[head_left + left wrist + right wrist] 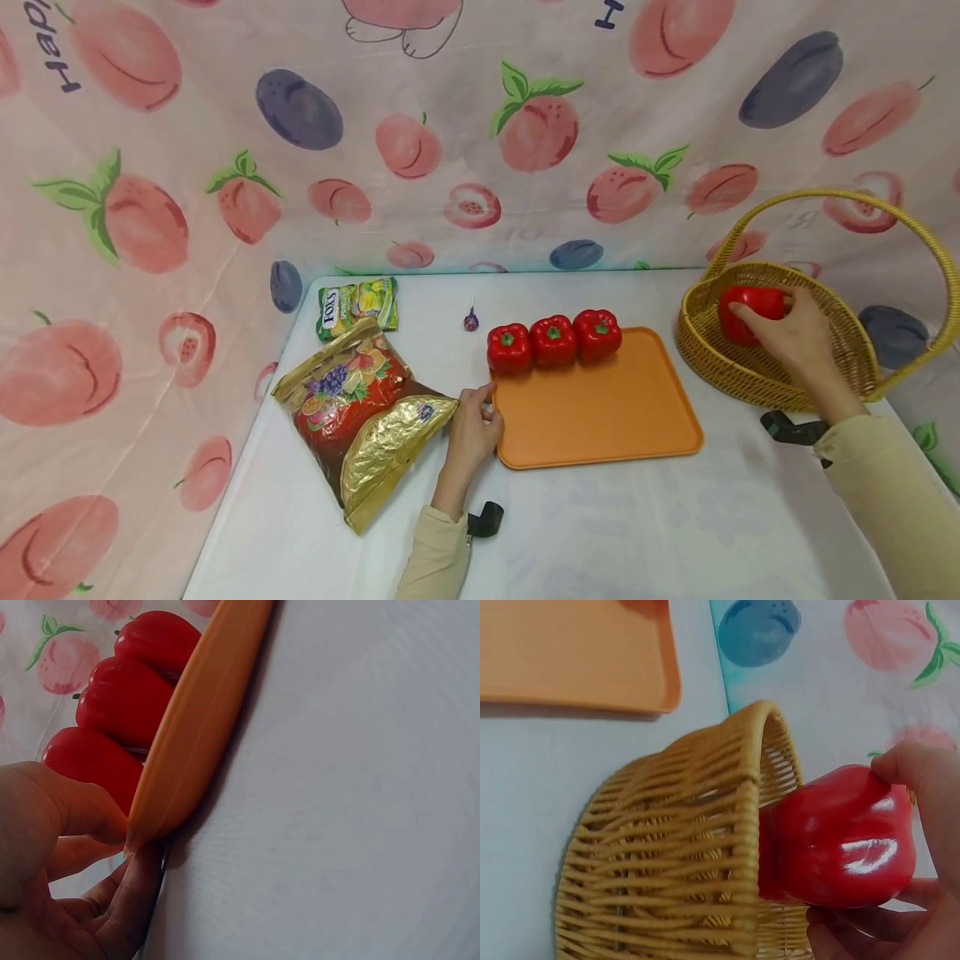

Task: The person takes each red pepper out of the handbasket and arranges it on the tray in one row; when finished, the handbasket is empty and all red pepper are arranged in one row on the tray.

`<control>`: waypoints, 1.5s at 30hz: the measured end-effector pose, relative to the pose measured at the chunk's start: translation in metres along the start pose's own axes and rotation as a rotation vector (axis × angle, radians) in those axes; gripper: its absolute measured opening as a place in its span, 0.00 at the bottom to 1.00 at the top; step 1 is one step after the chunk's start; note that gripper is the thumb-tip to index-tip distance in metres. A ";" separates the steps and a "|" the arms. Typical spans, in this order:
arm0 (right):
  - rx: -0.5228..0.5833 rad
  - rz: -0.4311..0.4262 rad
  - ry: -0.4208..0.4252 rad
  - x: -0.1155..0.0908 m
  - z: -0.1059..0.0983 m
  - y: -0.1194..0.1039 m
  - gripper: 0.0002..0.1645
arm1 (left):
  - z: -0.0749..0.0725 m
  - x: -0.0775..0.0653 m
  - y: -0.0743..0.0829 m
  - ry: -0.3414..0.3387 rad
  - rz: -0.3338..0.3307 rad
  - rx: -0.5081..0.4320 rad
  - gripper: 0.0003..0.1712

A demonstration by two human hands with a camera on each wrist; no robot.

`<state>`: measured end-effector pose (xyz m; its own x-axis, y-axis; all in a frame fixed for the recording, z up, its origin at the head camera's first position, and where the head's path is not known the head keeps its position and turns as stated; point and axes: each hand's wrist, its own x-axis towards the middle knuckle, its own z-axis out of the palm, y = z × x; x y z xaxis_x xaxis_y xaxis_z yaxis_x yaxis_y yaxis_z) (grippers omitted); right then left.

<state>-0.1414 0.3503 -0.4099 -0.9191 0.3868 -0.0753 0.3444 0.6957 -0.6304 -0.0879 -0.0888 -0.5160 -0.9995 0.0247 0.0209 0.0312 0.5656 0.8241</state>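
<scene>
My right hand [801,337] grips a glossy red bell pepper [756,300] inside the yellow wicker basket [723,375] at the right. In the right wrist view the thumb lies on top of the pepper [847,840] and fingers curl beneath it, beside the woven rim. More red shows just behind it, partly hidden. On the left, my left hand [472,429] pinches the left edge of an orange tray [600,417]; the left wrist view has thumb and fingers at the tray's rim [195,742]. Three red bell peppers [553,340] stand in a row along the tray's back edge.
A large gold and red candy bag [352,417] lies left of my left hand, its corner close to the fingers. Behind it is a green Fox's candy packet [358,307]. A small wrapped lollipop [470,320] lies behind the tray. The basket's tall handle [825,193] arches upward.
</scene>
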 end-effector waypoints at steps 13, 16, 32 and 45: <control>0.008 -0.046 -0.014 -0.007 0.003 -0.017 0.61 | 0.001 0.001 -0.001 -0.009 -0.022 0.000 0.26; 0.008 -0.049 -0.018 -0.007 0.003 -0.018 0.60 | 0.001 0.001 -0.001 -0.011 -0.022 -0.001 0.26; 0.028 -0.106 -0.030 -0.008 0.007 -0.034 0.57 | 0.000 0.001 -0.001 -0.004 -0.008 -0.001 0.27; 0.070 -0.138 -0.016 -0.011 0.016 -0.046 0.57 | 0.001 0.003 -0.001 -0.023 -0.042 0.006 0.26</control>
<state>-0.1503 0.3043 -0.3920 -0.9599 0.2804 0.0040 0.2008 0.6973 -0.6880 -0.0904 -0.0884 -0.5176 -0.9994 0.0204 -0.0267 -0.0102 0.5715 0.8205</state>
